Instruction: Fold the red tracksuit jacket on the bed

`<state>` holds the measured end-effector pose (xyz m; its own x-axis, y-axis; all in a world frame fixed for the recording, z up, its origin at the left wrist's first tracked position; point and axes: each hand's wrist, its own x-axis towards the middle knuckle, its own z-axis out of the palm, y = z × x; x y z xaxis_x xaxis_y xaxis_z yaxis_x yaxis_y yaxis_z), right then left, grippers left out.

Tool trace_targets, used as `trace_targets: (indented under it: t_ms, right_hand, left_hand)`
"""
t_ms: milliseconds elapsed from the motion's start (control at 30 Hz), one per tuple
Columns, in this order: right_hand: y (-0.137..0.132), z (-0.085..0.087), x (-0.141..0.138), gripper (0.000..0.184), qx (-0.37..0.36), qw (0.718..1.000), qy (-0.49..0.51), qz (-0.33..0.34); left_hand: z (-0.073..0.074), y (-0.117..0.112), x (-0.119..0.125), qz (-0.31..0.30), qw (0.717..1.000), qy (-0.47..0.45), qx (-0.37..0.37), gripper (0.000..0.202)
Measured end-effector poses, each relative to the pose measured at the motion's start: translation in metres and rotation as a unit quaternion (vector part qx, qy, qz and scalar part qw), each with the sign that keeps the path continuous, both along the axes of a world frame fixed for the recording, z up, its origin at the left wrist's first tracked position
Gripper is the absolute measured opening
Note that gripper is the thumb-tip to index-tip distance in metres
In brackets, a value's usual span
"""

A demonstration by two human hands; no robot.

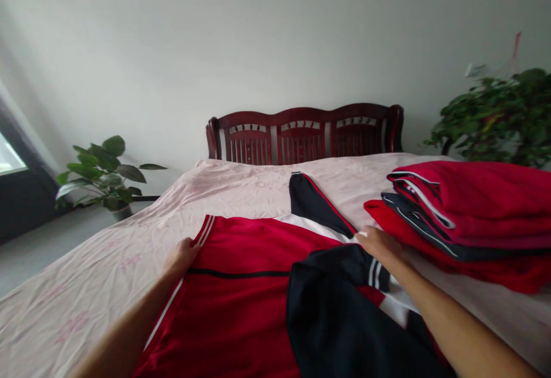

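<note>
A red, white and navy track jacket [249, 303] lies spread on the bed in front of me. My left hand [183, 256] is closed on its left edge, just below the striped red hem. Across from it, my right hand [375, 241] pinches the white part beside the base of a navy sleeve [307, 203], which stretches away from me. The other navy sleeve [340, 309] is bunched over the jacket's right half, its striped cuff near my right wrist. The right fingertips are partly blurred.
Folded red and navy clothes [477, 194] are stacked on the bed at the right. A pale pink sheet [86, 274] covers the bed up to the dark wooden headboard [301, 131]. Potted plants stand at the left [103, 174] and right [499, 116].
</note>
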<state>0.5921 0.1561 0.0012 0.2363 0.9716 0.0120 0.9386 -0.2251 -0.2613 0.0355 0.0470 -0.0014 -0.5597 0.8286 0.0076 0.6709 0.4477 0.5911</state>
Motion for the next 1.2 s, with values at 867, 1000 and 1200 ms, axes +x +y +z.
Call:
trace_targets:
  t_ms: [867, 1000, 1200]
  right_hand:
    - [0.057, -0.019, -0.121, 0.054, -0.057, 0.969, -0.066, 0.233]
    - [0.057, -0.022, -0.122, 0.054, -0.025, 0.971, -0.088, 0.219]
    - [0.023, -0.013, -0.159, 0.054, 0.089, 0.953, -0.091, 0.276]
  left_hand:
    - [-0.039, 0.032, 0.076, -0.151, 0.950, 0.271, -0.024, 0.066]
    - [-0.040, 0.040, 0.075, -0.134, 0.949, 0.284, -0.043, 0.069]
    - [-0.039, 0.044, 0.076, -0.144, 0.944, 0.288, -0.070, 0.076]
